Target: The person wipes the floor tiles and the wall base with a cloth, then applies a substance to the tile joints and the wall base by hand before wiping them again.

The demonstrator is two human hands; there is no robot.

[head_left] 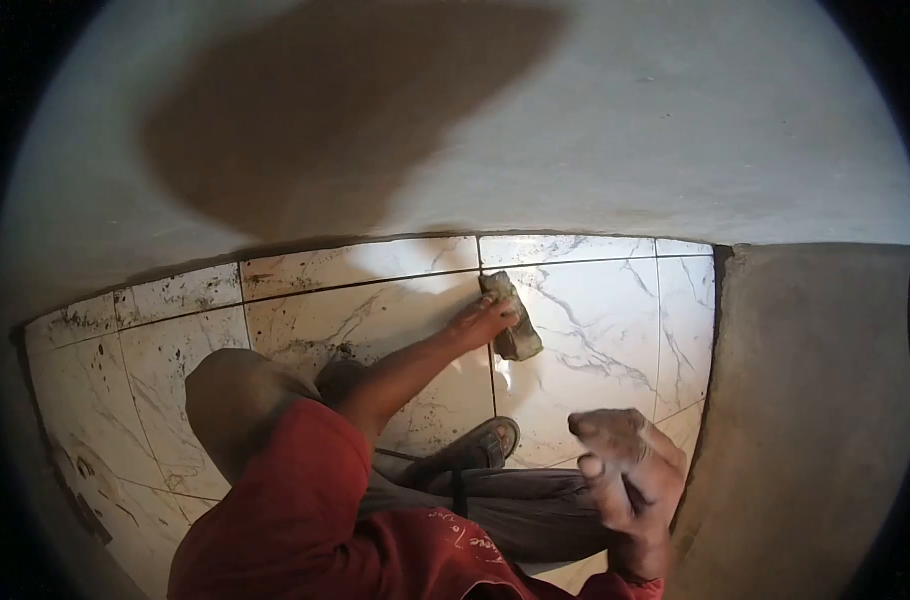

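My left hand (487, 318) reaches out over the floor, its fingers closed on a dirty, brownish-green sponge (516, 340). The oblong sponge lies against the white marbled tiles (585, 320), across the dark joint between two of them. A wet shine shows on the tile just below it. Up near the camera, my right hand (630, 465) hangs above my bent leg. Its fingers are loosely bent and apart, with nothing visible between them.
A plain grey wall (615, 130) runs along the far tile edge, and another grey surface (815, 400) borders the right side. Dark dirt specks (180, 350) cover the left tiles. My sandalled foot (495, 440) and bent knee (230, 400) are close to the left arm.
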